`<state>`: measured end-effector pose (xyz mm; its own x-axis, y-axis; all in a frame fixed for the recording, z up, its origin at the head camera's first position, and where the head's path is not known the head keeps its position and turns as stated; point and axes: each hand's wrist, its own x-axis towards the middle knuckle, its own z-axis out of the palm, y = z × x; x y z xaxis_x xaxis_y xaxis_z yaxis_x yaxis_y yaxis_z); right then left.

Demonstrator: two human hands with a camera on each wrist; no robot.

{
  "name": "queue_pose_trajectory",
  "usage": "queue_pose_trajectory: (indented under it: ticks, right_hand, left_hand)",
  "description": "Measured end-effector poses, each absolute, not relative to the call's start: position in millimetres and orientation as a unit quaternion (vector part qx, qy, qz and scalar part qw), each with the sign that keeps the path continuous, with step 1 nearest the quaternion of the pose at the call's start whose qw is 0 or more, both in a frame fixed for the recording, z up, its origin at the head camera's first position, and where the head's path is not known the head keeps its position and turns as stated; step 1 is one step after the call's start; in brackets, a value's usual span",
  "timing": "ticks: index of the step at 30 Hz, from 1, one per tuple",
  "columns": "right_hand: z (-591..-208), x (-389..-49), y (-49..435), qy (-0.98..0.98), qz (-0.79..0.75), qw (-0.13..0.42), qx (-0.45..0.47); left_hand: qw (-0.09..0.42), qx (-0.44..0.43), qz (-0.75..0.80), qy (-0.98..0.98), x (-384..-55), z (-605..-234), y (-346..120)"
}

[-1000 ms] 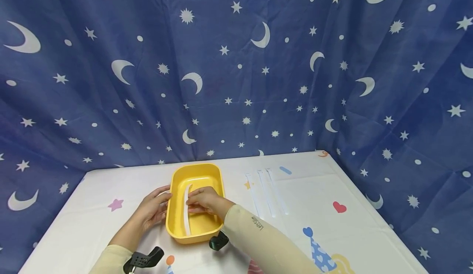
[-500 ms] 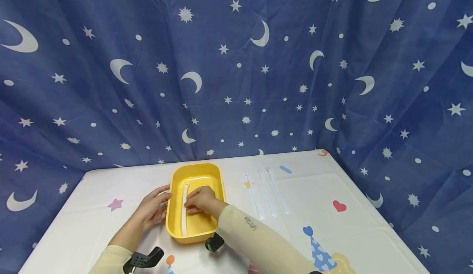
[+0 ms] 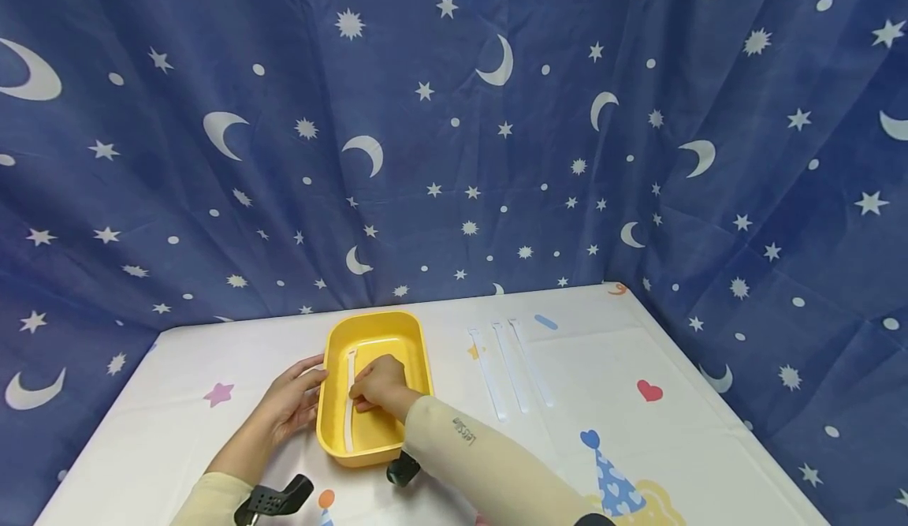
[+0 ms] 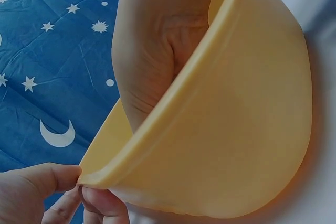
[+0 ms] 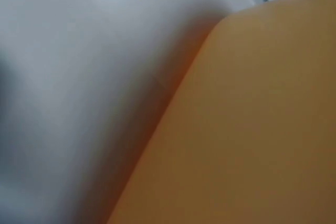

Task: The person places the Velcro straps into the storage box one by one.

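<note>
Left hand [image 3: 287, 402]: pinches yellow tub [image 3: 373, 324] at left rim; best held steady. Right hand [image 3: 383, 382]: pinches white strip [image 3: 348, 428] inside; best laid straight, along left side.

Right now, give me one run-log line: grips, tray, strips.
left grip: pinches yellow tray by rim | right grip: inside tray, at white strip, pinch unclear | three pale strips: on table, right of tray
</note>
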<state>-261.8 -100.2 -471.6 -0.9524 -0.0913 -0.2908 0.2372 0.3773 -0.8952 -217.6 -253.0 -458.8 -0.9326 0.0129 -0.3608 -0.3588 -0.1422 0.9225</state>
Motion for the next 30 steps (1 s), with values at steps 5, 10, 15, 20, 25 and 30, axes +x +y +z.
queue_pose_trajectory:
  ticks: [5,10,15,20,25,30]
  right_hand:
    - [-470.7,-260.4,-102.3,0.829,-0.543,0.128,0.034]
    - [-469.9,-259.0,-103.3,0.839,-0.532,0.112,0.029]
    - [-471.6,-258.8,-103.4,0.843,-0.527,0.105,0.022]
    - [-472.0,-260.2,-101.6,0.832,-0.54,0.123,0.02]
    - [-461.7,-263.1,-95.7,0.823,-0.544,0.163,0.018]
    - [-437.4,-265.6,-84.5,0.824,-0.54,0.175,-0.001]
  left_hand:
    - [0.127,-0.132,0.745,0.641,-218.6,-458.5,-253.4]
    - [0.125,-0.137,0.742,0.645,-219.2,-459.5,-253.2]
    - [0.123,-0.136,0.741,0.645,-218.9,-460.6,-253.4]
    - [0.123,-0.133,0.743,0.644,-217.5,-459.4,-252.5]
    - [0.124,-0.135,0.74,0.647,-217.8,-458.5,-252.7]
    - [0.124,-0.137,0.739,0.648,-218.3,-459.2,-253.8]
